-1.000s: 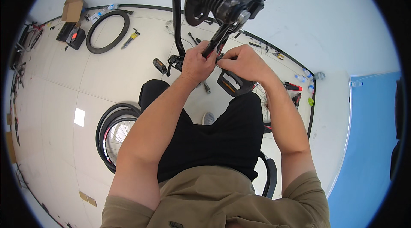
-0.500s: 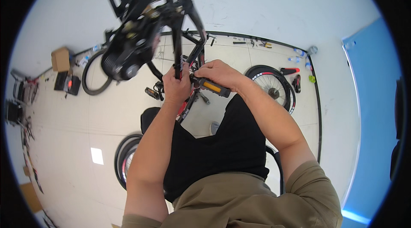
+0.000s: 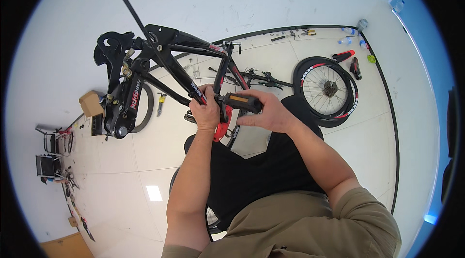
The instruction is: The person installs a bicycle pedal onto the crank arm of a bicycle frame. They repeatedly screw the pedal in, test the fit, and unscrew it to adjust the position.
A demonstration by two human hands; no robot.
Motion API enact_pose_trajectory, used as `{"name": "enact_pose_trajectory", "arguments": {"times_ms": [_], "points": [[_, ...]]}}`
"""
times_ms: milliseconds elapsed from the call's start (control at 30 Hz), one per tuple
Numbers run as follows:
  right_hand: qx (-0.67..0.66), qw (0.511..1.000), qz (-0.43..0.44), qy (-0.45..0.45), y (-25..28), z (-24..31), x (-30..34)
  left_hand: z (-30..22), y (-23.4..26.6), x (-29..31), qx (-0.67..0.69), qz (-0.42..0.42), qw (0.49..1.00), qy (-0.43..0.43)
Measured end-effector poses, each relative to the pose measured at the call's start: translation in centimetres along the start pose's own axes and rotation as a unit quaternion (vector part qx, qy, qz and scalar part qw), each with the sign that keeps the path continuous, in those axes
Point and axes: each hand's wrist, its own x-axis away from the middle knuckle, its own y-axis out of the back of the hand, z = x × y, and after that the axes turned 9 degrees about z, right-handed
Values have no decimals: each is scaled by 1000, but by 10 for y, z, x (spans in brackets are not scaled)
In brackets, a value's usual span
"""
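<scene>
Left hand (image 3: 207,112): fingers wrapped tight around black bike frame (image 3: 167,62).
Right hand (image 3: 269,113): fingers closed on black pedal (image 3: 240,102).
Far right: wheel (image 3: 328,91) on floor.

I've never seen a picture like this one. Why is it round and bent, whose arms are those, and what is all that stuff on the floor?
The picture comes from a small wide-angle camera worn on a person's head, looking down. That lens bends straight lines, so the room looks round. The two bare arms rising from the lower edge are the wearer's own.

The left hand grips a tube of a black bicycle frame, which is lifted up in front of the person. The right hand is closed on a black pedal with an orange reflector, at the crank.

On the pale tiled floor lie a bicycle wheel with a black tyre, a loose tyre partly hidden behind the frame, a cardboard box, water bottles by the wall and some small tools. Another wheel shows partly beneath the person's legs.
</scene>
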Motion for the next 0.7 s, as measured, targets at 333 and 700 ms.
{"name": "enact_pose_trajectory", "arguments": {"times_ms": [333, 700], "points": [[-330, 931, -124, -99, -8, -9, -4, -11, 6, 0, 74, 88, 991, 62], [-330, 932, -118, -92, -5, -15, -5, -43, 25, -5, 84, 255, 963, 3]]}}
